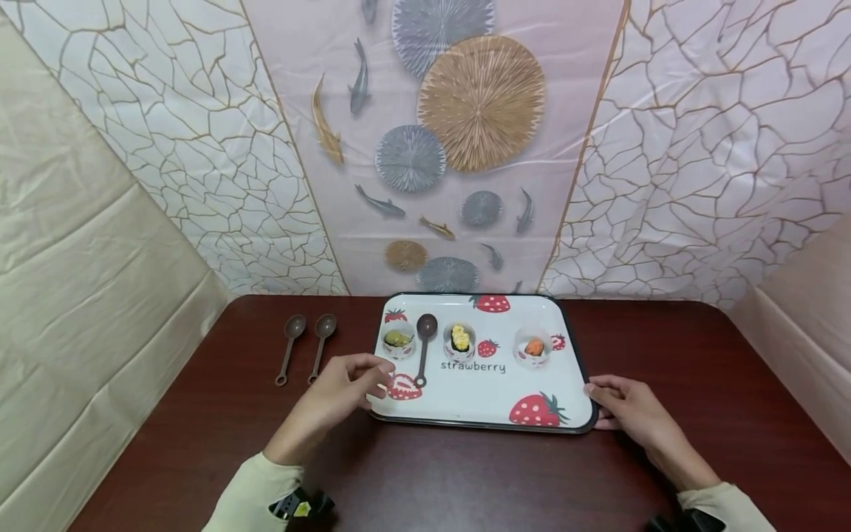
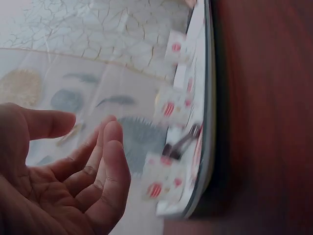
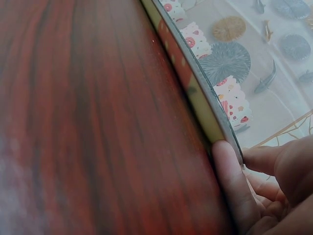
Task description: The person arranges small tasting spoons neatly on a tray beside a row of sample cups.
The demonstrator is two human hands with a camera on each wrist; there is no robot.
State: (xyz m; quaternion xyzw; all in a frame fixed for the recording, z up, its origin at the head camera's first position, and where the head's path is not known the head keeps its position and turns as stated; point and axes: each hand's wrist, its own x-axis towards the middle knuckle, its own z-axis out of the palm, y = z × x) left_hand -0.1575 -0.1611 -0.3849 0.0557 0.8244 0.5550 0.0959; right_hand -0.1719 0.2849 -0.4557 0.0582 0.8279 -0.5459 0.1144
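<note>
Pinching the near right corner of the white rectangular strawberry-print tray with dark rim (image 1: 465, 403), right hand (image 1: 628, 410) had thumb and fingers on it. Left hand (image 1: 342, 386) hung half-curled by the tray's left edge, holding nothing. Tray was toward the far side of the glossy red-brown wooden table (image 1: 452, 480); couldn't tell if lifted. Likely needed both ends gripped, level, slow: cups could slide. On tray, left to right: white printed cup of green food (image 1: 399, 354), white printed cup of yellow food (image 1: 460, 357), white printed cup of orange food (image 1: 532, 362); dark brown spoon (image 1: 424, 353) between the left two. Two matching brown spoons (image 1: 320, 351) lay left of tray, near left hand. Patterned cloth backdrop (image 1: 479, 222) behind tray limited far-side room.
</note>
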